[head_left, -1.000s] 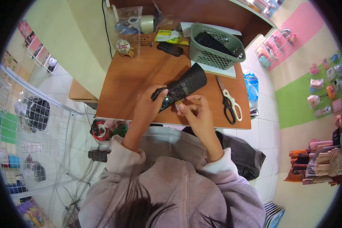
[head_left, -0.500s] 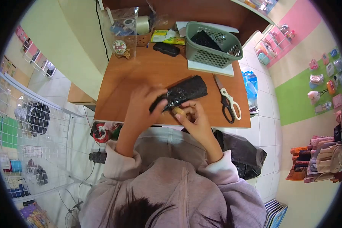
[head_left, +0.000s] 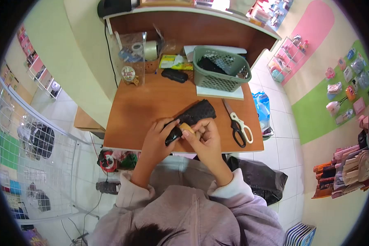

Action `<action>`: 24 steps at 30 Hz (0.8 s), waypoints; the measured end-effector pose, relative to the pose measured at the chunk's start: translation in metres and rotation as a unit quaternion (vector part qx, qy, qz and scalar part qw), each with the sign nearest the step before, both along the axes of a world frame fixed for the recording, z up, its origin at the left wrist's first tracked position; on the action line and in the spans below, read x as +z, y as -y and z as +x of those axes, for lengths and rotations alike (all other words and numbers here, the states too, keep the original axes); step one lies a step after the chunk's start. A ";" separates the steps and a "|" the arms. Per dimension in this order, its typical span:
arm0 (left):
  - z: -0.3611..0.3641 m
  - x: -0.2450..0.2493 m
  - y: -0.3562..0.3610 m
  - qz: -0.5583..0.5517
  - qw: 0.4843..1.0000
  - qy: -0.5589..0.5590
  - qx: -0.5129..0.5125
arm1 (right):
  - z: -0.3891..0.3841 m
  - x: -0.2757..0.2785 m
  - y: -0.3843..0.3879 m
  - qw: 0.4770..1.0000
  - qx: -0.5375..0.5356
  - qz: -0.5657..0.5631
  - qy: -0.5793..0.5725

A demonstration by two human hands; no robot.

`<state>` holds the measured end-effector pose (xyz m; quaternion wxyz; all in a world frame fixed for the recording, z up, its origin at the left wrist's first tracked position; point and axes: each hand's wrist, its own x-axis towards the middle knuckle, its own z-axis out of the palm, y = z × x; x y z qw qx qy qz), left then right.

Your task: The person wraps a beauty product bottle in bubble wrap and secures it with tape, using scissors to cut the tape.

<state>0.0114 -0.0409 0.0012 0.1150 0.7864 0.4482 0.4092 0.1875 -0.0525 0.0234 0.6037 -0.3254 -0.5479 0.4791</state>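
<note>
A black plastic-wrapped package (head_left: pixel 200 112) with a bumpy, bubble-wrap-like surface lies slanted across the desk near its front edge. My left hand (head_left: pixel 162 133) is closed on the package's near left end, which looks shiny. In my right hand (head_left: pixel 205 135), thumb and fingers pinch a small tan roll (head_left: pixel 186 127) that looks like tape, held against that end of the package. The two hands almost meet there, and the fingers hide part of the roll. To the right of my right hand lie scissors (head_left: pixel 238 127) with one black and one white handle loop.
At the back of the wooden desk (head_left: pixel 151 98) stands a green basket (head_left: pixel 221 82) with black material inside. Left of it are a dark pouch-like item (head_left: pixel 174 75), a yellow packet (head_left: pixel 172 61) and a clear plastic bag (head_left: pixel 132 61). A wire rack (head_left: pixel 41 151) stands left.
My left hand, spread and blurred before, has closed on the package's end. My right hand has brought the tan roll up against it. The view has tilted, so the desk appears lower.
</note>
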 end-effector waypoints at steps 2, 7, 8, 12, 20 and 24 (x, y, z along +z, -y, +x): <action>0.000 -0.001 -0.001 0.007 1.000 -0.001 0.001 | -0.003 -0.001 0.002 1.000 0.010 0.007 -0.018; 0.001 -0.002 -0.001 0.009 1.000 0.015 0.011 | 0.001 -0.016 0.016 0.999 0.002 -0.040 -0.013; 0.002 -0.003 -0.002 0.012 1.000 0.017 0.012 | 0.002 -0.017 0.019 0.998 -0.003 -0.055 -0.005; 0.002 -0.002 -0.001 0.009 1.000 0.024 0.007 | 0.007 -0.031 0.022 0.997 -0.020 -0.067 0.013; -0.011 -0.002 -0.002 -0.042 0.999 -0.001 -0.017 | 0.015 -0.043 0.031 0.986 -0.029 -0.104 0.124; -0.008 0.002 0.002 -0.025 0.999 -0.023 0.012 | 0.012 -0.032 0.034 0.985 -0.037 -0.111 0.129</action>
